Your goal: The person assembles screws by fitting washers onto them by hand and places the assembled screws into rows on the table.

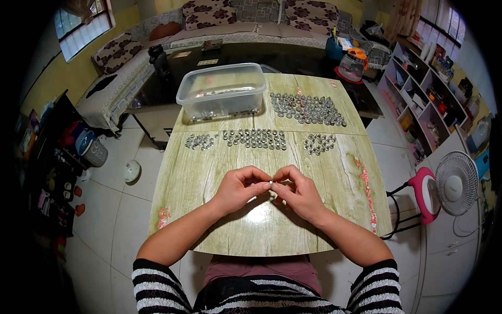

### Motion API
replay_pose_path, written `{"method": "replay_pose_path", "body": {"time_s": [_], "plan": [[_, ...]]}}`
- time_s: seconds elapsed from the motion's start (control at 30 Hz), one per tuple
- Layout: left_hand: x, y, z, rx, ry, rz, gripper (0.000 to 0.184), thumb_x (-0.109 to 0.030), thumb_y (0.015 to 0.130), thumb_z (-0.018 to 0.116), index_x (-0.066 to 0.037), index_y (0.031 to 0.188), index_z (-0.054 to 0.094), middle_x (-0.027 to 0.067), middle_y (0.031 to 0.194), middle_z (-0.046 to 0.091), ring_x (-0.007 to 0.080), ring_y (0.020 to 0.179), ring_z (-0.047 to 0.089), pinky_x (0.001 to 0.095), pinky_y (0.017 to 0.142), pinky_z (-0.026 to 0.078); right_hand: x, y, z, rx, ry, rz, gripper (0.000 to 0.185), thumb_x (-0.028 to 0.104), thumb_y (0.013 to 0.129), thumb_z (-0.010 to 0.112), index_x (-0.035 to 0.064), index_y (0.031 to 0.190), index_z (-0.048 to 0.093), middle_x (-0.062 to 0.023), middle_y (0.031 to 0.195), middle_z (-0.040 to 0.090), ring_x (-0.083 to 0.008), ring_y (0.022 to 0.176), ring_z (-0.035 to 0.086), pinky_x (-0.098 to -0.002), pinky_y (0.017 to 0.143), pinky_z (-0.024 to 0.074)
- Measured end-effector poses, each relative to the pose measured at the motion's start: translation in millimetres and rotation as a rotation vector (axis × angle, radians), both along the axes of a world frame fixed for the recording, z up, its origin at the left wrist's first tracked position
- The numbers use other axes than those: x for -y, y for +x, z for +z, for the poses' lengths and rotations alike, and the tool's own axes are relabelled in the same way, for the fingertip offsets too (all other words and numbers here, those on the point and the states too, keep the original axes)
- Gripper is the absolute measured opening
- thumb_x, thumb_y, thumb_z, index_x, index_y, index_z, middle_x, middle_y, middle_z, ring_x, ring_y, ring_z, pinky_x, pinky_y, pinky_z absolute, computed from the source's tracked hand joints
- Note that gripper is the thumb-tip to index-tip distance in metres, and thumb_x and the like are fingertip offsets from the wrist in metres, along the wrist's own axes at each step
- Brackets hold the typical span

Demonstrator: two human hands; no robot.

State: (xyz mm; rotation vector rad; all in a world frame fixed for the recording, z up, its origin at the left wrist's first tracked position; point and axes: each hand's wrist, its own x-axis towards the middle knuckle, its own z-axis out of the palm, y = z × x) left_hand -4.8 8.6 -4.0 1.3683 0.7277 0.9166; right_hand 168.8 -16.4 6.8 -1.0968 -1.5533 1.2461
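Note:
My left hand (241,189) and my right hand (297,193) meet over the near middle of the table. Thumbs and forefingers of both are pinched together on a small silvery piece (271,182), mostly covered by the fingertips. Its exact kind is too small to make out. Beyond the hands stand rows of small silvery metal pieces: a middle group (254,138), a left group of flatter ring-like ones (200,141) and a right group (319,143). Farther back on the right is a larger block of upright metal pieces (307,109).
A clear plastic tub (222,99) with some pieces inside stands at the table's far left. Red-and-white bits lie along the right edge (365,188) and at the near left corner (163,216). A pink-and-white fan (454,184) stands at the right, a dark table (188,65) behind.

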Motion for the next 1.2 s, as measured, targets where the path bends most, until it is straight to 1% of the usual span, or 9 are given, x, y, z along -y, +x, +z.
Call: {"method": "replay_pose_path", "body": {"time_s": [0.13, 0.2, 0.5, 0.6, 0.83, 0.93, 1.0, 1.13, 1.2], "plan": [[2.0, 1.8, 1.4, -0.013, 0.004, -0.004, 0.013, -0.004, 0.075, 0.058, 0.002, 0.086, 0.055, 0.0054, 0.081, 0.059, 0.0093, 0.073, 0.056, 0.0221, 0.066, 0.047, -4.3, 3.1, -6.0, 0.116, -0.08, 0.072, 0.023, 0.022, 0.08, 0.053, 0.002, 0.088, 0.046, -0.007, 0.071, 0.055, -0.0094, 0.052, 0.054, -0.0225, 0.048, 0.0427], [0.7, 0.4, 0.7, -0.01, 0.004, 0.0, 0.013, -0.004, 0.075, 0.058, 0.002, 0.086, 0.055, 0.0054, 0.081, 0.059, 0.0093, 0.073, 0.056, 0.022, 0.067, 0.047, -1.6, -2.5, -6.1, 0.038, 0.114, -0.053, 0.022, 0.023, 0.08, 0.053, 0.0015, 0.083, 0.049, -0.0068, 0.066, 0.055, -0.0108, 0.055, 0.054, -0.0236, 0.05, 0.0425], [0.0, -0.1, -0.8, -0.027, 0.03, 0.01, 0.014, -0.004, 0.076, 0.058, 0.002, 0.087, 0.055, 0.0048, 0.079, 0.058, 0.0084, 0.072, 0.056, 0.0213, 0.065, 0.046, -4.9, 2.9, -7.1, 0.184, 0.05, 0.027, 0.02, 0.022, 0.081, 0.051, 0.0013, 0.082, 0.049, -0.0065, 0.063, 0.055, -0.0127, 0.056, 0.054, -0.0248, 0.052, 0.0424], [-0.3, -0.9, 0.2, -0.03, 0.022, 0.008, 0.013, -0.004, 0.076, 0.058, 0.002, 0.087, 0.055, 0.0051, 0.079, 0.058, 0.0088, 0.072, 0.056, 0.0217, 0.065, 0.047, -0.7, -2.5, -1.3, 0.059, 0.051, -0.034, 0.02, 0.022, 0.081, 0.051, 0.0014, 0.079, 0.05, -0.0057, 0.06, 0.054, -0.0132, 0.055, 0.053, -0.0249, 0.051, 0.0418], [0.1, -0.2, 0.0, -0.008, 0.013, 0.003, 0.013, -0.004, 0.076, 0.058, 0.003, 0.086, 0.054, 0.0065, 0.08, 0.059, 0.011, 0.073, 0.057, 0.0237, 0.066, 0.048, -1.6, -0.2, -1.3, 0.106, -0.007, -0.012, 0.02, 0.022, 0.081, 0.051, 0.0021, 0.079, 0.05, -0.0054, 0.06, 0.054, -0.012, 0.055, 0.053, -0.0242, 0.051, 0.0418], [-0.2, -0.6, -0.9, -0.012, 0.0, -0.001, 0.013, -0.004, 0.076, 0.058, 0.003, 0.087, 0.054, 0.0064, 0.08, 0.059, 0.011, 0.073, 0.057, 0.0237, 0.066, 0.048, -3.5, 0.8, -6.6, 0.115, 0.115, -0.006, 0.022, 0.023, 0.082, 0.049, 0.0021, 0.078, 0.05, -0.0053, 0.059, 0.054, -0.0108, 0.055, 0.053, -0.0232, 0.05, 0.0415], [1.1, 0.3, 1.3, -0.014, 0.006, 0.002, 0.013, -0.004, 0.076, 0.058, 0.003, 0.087, 0.054, 0.0063, 0.08, 0.059, 0.0109, 0.073, 0.057, 0.0235, 0.066, 0.048, -4.5, 4.0, -6.9, 0.1, -0.099, 0.058, 0.023, 0.024, 0.081, 0.05, 0.0015, 0.079, 0.05, -0.0056, 0.061, 0.054, -0.0101, 0.055, 0.052, -0.022, 0.05, 0.0412], [-0.3, -0.9, -0.3, -0.022, 0.033, -0.002, 0.013, -0.004, 0.076, 0.058, 0.002, 0.087, 0.054, 0.006, 0.08, 0.058, 0.0103, 0.071, 0.056, 0.0229, 0.066, 0.047, -2.2, -1.0, -3.8, 0.063, 0.083, -0.023, 0.024, 0.025, 0.082, 0.048, 0.0013, 0.075, 0.05, -0.0046, 0.057, 0.053, -0.0098, 0.051, 0.051, -0.0219, 0.048, 0.0403], [0.8, 0.7, -0.7, -0.018, 0.026, 0.003, 0.013, -0.004, 0.076, 0.058, 0.002, 0.087, 0.055, 0.0057, 0.079, 0.058, 0.01, 0.071, 0.056, 0.0226, 0.065, 0.047, -6.0, 4.0, -11.7, 0.047, -0.116, 0.083, 0.024, 0.025, 0.081, 0.051, 0.0018, 0.078, 0.05, -0.004, 0.06, 0.054, -0.0097, 0.052, 0.05, -0.0221, 0.048, 0.0403]]}}
